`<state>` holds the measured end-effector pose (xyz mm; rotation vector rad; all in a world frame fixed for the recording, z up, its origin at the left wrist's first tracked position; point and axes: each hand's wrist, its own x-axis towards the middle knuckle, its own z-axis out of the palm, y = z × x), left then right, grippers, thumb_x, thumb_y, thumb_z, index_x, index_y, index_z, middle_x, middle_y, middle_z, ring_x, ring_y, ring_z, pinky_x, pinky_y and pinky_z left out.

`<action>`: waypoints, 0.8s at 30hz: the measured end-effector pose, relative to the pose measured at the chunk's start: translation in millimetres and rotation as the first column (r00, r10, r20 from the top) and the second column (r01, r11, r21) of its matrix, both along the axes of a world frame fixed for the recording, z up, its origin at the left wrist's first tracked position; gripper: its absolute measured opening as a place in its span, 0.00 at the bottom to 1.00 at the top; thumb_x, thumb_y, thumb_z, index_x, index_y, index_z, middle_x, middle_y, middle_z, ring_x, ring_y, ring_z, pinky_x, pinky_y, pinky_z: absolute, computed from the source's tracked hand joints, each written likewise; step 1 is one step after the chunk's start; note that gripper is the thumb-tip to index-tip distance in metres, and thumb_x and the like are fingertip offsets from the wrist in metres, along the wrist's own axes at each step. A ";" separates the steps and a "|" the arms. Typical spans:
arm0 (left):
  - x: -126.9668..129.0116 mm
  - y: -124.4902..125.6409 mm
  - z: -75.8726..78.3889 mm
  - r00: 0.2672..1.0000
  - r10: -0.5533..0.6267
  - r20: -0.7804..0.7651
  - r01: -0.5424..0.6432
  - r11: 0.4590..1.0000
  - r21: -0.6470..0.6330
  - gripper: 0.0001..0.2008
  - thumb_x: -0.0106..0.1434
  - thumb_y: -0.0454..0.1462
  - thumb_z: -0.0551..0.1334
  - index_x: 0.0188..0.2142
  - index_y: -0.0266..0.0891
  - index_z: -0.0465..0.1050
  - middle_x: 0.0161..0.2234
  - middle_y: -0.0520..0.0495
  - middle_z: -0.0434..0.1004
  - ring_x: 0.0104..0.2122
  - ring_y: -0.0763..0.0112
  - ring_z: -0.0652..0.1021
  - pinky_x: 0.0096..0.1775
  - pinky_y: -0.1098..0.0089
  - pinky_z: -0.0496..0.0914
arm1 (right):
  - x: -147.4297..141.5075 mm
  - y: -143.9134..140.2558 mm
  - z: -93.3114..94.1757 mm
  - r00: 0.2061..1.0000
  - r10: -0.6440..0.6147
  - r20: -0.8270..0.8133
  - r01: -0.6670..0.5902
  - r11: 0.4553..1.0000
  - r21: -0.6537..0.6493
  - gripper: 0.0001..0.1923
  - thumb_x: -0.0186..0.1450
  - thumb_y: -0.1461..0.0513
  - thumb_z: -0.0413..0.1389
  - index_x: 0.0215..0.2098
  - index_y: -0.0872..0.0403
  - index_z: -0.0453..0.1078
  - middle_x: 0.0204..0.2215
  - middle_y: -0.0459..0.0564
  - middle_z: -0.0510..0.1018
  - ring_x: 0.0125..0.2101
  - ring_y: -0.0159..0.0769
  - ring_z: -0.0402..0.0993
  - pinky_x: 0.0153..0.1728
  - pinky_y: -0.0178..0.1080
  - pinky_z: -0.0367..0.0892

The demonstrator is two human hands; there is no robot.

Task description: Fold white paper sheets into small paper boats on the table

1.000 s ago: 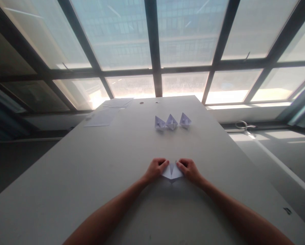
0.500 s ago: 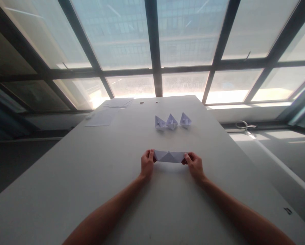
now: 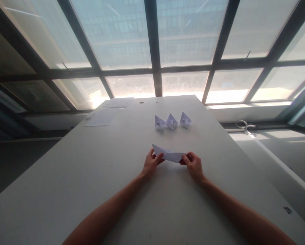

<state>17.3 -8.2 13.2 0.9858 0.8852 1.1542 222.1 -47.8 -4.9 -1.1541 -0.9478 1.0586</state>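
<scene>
A folded white paper boat is stretched between my two hands, just above the table. My left hand pinches its left part, with the thumb on the near side and the pointed left end sticking up past the fingers. At the right end, my right hand grips the paper between thumb and fingers. Beyond my hands stand three finished-looking paper boats: a left one, a middle one close beside it, and a right one a little apart.
White paper sheets lie at the table's far left, with more sheets behind them. Two small round holes are near the far edge of the white table. A small dark mark shows at the right edge. Windows rise behind.
My left hand has shifted inward along the paper, its thumb now on the near side. The boat's left end has tilted up and opened out. My right hand has stayed nearly in place.
</scene>
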 end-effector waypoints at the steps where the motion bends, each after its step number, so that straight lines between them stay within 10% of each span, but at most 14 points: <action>1: -0.3 0.3 -0.3 1.000 -0.019 0.004 0.019 1.000 -0.015 0.29 0.52 0.45 0.73 0.49 0.36 0.68 0.43 0.40 0.79 0.41 0.62 0.80 0.47 0.60 0.73 | -0.3 -0.8 0.4 1.000 0.019 0.014 -0.019 1.000 0.006 0.20 0.57 0.47 0.63 0.29 0.54 0.66 0.24 0.50 0.78 0.26 0.41 0.78 0.31 0.42 0.74; 8: -3.8 2.1 2.5 0.998 -0.007 0.058 0.009 0.999 -0.040 0.26 0.51 0.44 0.74 0.45 0.33 0.74 0.41 0.38 0.81 0.39 0.61 0.81 0.47 0.62 0.73 | -2.6 -5.9 4.1 0.848 0.422 0.320 -0.429 0.902 -0.054 0.13 0.57 0.54 0.62 0.30 0.56 0.71 0.24 0.47 0.78 0.27 0.36 0.74 0.28 0.35 0.65; 24: 15.7 -32.4 8.3 0.960 -0.241 -0.144 0.245 0.969 0.008 0.17 0.50 0.42 0.74 0.36 0.32 0.80 0.35 0.40 0.82 0.34 0.61 0.80 0.40 0.65 0.71 | 5.3 -6.7 5.6 0.736 0.615 0.284 -0.606 0.785 -0.128 0.23 0.60 0.48 0.58 0.19 0.56 0.65 0.15 0.41 0.58 0.18 0.26 0.51 0.19 0.32 0.46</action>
